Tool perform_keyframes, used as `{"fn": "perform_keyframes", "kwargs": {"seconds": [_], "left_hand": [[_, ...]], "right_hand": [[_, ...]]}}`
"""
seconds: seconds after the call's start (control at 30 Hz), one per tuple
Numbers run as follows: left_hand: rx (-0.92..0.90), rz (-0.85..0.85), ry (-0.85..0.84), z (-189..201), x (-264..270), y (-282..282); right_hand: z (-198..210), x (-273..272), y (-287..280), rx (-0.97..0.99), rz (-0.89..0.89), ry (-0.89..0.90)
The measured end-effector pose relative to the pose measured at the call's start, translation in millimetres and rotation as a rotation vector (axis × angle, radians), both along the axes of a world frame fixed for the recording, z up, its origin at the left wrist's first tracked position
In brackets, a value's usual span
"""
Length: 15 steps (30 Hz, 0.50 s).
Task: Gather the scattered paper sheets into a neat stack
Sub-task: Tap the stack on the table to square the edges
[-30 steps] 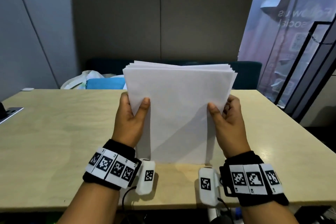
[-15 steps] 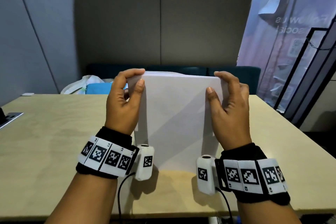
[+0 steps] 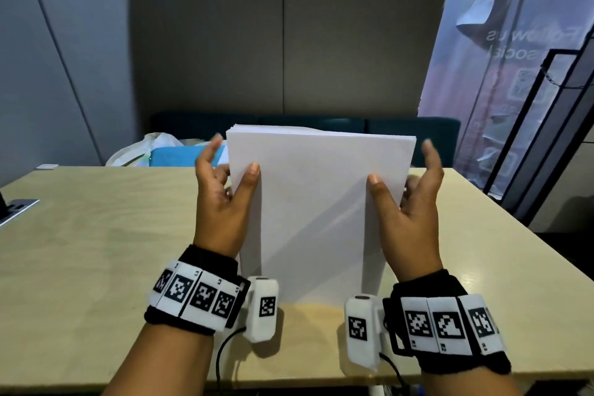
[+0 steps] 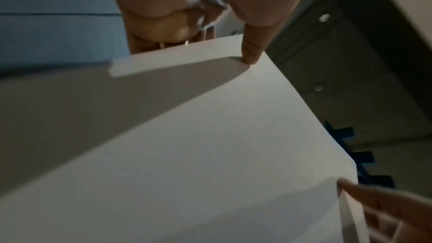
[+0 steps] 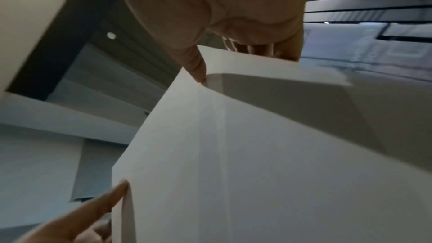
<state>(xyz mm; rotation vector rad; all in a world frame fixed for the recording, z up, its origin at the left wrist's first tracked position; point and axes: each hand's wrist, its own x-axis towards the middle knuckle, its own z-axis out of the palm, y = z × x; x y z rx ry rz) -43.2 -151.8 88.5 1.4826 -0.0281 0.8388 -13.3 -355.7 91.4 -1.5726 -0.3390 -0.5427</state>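
Two hands, the left hand [image 3: 221,202] and right hand [image 3: 408,206], flank the paper stack [image 3: 318,209], each pinching a side edge, thumbs in front. The stack stands upright between them, long axis vertical, bottom edge on the bench [image 3: 80,235], equally near both.

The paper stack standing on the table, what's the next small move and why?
Probably lay it down flat. The paper stack stands upright on its bottom edge on the table, its top edges close to flush. The left hand and right hand pinch its sides, thumbs in front, so squaring looks nearly done.
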Motion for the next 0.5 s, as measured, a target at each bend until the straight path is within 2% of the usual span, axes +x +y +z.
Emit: {"fn": "perform_keyframes", "kwargs": {"seconds": [0.07, 0.13, 0.2, 0.4, 0.5], "left_hand": [[-0.066, -0.073, 0.108, -19.0, -0.2, 1.8], [-0.126, -0.130, 0.182, -38.4, -0.7, 0.2], [-0.117, -0.109, 0.195, -47.3, -2.2, -5.5], [-0.047, -0.057, 0.138, -35.3, -4.1, -5.0], [-0.040, -0.037, 0.137, -39.0, -7.9, -4.1]], "right_hand": [[-19.6, 2.5, -4.8, 0.013, 0.020, 0.126], [-39.4, 2.2, -5.5, 0.101, 0.114, 0.242], [-50.1, -0.4, -3.8, 0.146, 0.179, 0.303], [-34.8, 2.5, -6.1, 0.161, 0.170, 0.214], [-36.3, 3.1, -7.7, 0.157, 0.167, 0.242]]}}
